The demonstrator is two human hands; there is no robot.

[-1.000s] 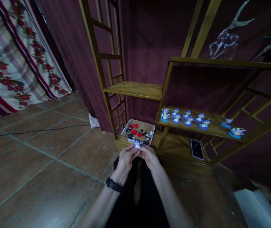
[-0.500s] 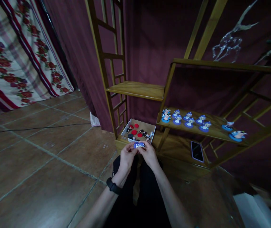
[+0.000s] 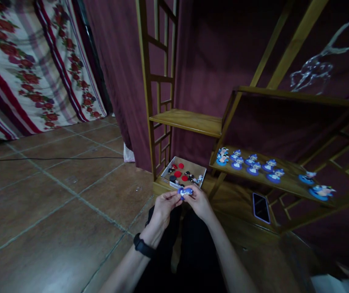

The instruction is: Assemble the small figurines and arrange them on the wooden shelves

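Note:
A small purple and white figurine (image 3: 185, 192) on a purple base is held between my two hands, above my knees. The fingers of my left hand (image 3: 165, 206) pinch it from the left, at the base. From the right, my right hand (image 3: 200, 203) grips its other end. Just beyond my hands stands a shallow open box (image 3: 203, 173) holding several dark figures, red discs and a black disc. On the shelf to the right are several similar purple figurines (image 3: 254, 167) in two rows, with blue-based figurines (image 3: 222, 157) at both ends.
A phone (image 3: 260, 207) lies on the lower board below the figurine shelf. Above the box juts a wooden shelf (image 3: 189, 121). A clear deer ornament (image 3: 313, 73) stands at the upper right. A black cable (image 3: 70, 158) crosses the tiled floor on the left.
The view has swung left, so the shelves sit further right. The figurine has turned a little in my hands, its base now toward the left hand. Both hands keep hold.

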